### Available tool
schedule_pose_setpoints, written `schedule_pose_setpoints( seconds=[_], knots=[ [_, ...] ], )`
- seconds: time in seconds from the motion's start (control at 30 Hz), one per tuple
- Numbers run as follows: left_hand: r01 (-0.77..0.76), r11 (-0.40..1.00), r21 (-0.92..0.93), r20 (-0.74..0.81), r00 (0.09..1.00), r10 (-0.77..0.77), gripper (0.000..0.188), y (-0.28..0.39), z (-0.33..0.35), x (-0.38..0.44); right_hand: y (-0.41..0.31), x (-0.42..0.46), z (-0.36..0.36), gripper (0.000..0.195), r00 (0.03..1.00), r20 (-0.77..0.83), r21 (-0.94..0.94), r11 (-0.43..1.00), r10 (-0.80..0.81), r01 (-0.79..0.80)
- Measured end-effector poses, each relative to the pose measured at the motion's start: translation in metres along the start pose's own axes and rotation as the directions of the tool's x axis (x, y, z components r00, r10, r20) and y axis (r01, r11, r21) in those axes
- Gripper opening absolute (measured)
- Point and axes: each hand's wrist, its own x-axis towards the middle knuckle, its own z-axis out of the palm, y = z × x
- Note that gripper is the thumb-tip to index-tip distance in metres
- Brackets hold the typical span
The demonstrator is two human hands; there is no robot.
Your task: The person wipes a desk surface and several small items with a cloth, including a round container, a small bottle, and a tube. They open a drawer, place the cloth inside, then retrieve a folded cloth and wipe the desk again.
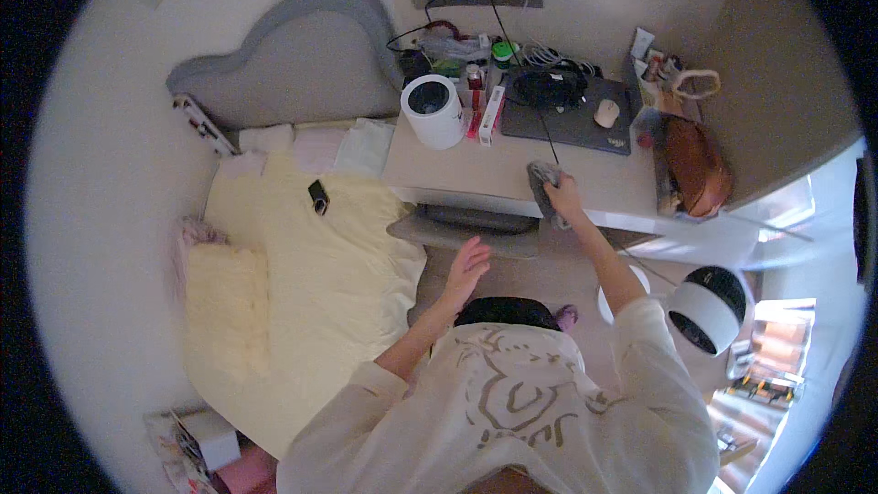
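My right hand [566,197] grips a grey cloth [543,185] at the front edge of the pale desk [466,168]. Part of the cloth lies on the desktop and part hangs over the edge. My left hand [469,273] is held in the air in front of my body, fingers apart, with nothing in it. Beyond it, a grey stool or chair seat [466,233] is partly under the desk. Behind the cloth, a dark laptop [549,129] carries a bundle of black cable [552,87] and a cream computer mouse [607,113].
A white cylindrical bin [433,113] and a narrow white box [492,116] stand on the desk's left half. A brown bag [696,165] sits at its right end. To the left is a bed [329,274] with a phone [318,197]. A white-and-black rounded appliance [708,312] stands right.
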Motion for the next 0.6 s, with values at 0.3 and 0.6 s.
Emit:
schedule_pose_setpoints(
  seconds=[0.3, 0.6],
  knots=[
    [0.053, 0.995, 0.089, -0.092, 0.995, -0.045, 0.041, 0.038, -0.104, -0.002, -0.086, 0.038, 0.188, 0.031, 0.955, 0.249, -0.325, 0.915, -0.159, 0.237],
    [0.176, 0.915, -0.364, -0.045, 0.977, -0.206, 0.055, 0.061, -0.104, 0.043, -0.119, -0.025, 0.197, 0.052, 0.765, 0.582, 0.572, 0.808, -0.277, -0.142]
  ],
)
